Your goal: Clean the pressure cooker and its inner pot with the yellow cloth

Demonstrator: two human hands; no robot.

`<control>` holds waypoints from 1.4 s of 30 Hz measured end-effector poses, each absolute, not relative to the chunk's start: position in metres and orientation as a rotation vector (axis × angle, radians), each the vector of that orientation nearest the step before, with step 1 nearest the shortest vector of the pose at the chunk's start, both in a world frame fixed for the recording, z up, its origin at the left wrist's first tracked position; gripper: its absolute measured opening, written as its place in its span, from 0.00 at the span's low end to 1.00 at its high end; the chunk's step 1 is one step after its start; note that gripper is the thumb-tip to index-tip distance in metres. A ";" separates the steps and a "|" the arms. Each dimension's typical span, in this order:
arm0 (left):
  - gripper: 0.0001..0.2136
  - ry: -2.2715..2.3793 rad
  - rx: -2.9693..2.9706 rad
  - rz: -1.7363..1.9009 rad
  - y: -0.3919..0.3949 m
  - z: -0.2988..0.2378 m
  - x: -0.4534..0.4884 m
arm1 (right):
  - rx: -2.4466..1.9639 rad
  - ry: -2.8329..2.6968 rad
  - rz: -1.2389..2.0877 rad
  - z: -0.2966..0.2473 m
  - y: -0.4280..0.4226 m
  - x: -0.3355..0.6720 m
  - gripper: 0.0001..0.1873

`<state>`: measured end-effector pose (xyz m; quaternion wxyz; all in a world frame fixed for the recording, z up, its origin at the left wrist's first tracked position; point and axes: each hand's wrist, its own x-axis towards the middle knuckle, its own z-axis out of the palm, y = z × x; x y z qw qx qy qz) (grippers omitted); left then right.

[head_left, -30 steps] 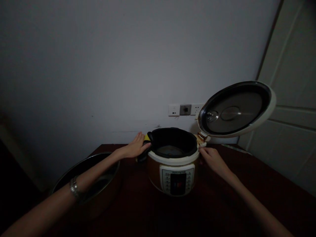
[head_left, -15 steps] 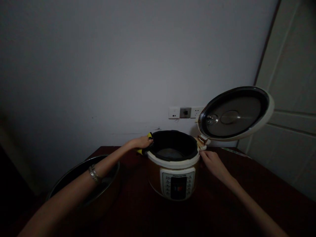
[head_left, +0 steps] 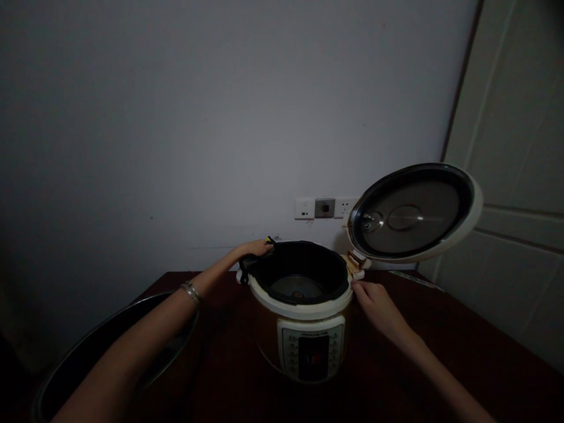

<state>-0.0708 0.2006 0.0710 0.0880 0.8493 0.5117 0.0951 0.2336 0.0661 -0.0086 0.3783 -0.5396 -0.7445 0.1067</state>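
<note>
A white and brown rice cooker (head_left: 304,335) stands on a dark wooden table (head_left: 418,364), its lid (head_left: 412,212) swung open to the right. A black inner pot (head_left: 299,273) sits inside it. My left hand (head_left: 254,249) reaches to the pot's far left rim, fingers closed around a small yellow and black thing there. My right hand (head_left: 374,302) rests against the cooker's right side just below the lid hinge, fingers curled.
A large dark metal basin (head_left: 114,346) sits at the table's left, under my left forearm. Wall sockets (head_left: 324,208) are behind the cooker. A white door (head_left: 515,176) stands at the right.
My left hand went from lying flat beside the cooker to gripping the yellow and black thing at the pot's far rim. The view has shifted slightly. My right hand stays by the hinge.
</note>
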 end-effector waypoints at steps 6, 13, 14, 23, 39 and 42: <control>0.23 1.691 2.510 0.373 0.188 0.078 -0.074 | -1.395 -1.884 0.302 -0.010 0.066 0.233 0.23; 0.24 1.435 2.493 0.265 0.154 0.080 -0.096 | -1.404 -1.850 0.375 -0.013 0.067 0.232 0.24; 0.23 1.434 2.492 0.282 0.153 0.079 -0.098 | -1.402 -1.851 0.380 -0.013 0.067 0.232 0.24; 0.16 1.801 2.582 0.565 0.187 0.106 -0.096 | -1.385 -1.837 0.384 -0.016 0.069 0.233 0.23; 0.22 0.543 2.896 0.293 0.253 0.066 0.006 | -1.442 -1.864 0.304 -0.011 0.068 0.230 0.21; 0.24 0.677 2.859 0.291 0.260 0.068 -0.014 | -1.425 -1.877 0.283 -0.012 0.069 0.231 0.21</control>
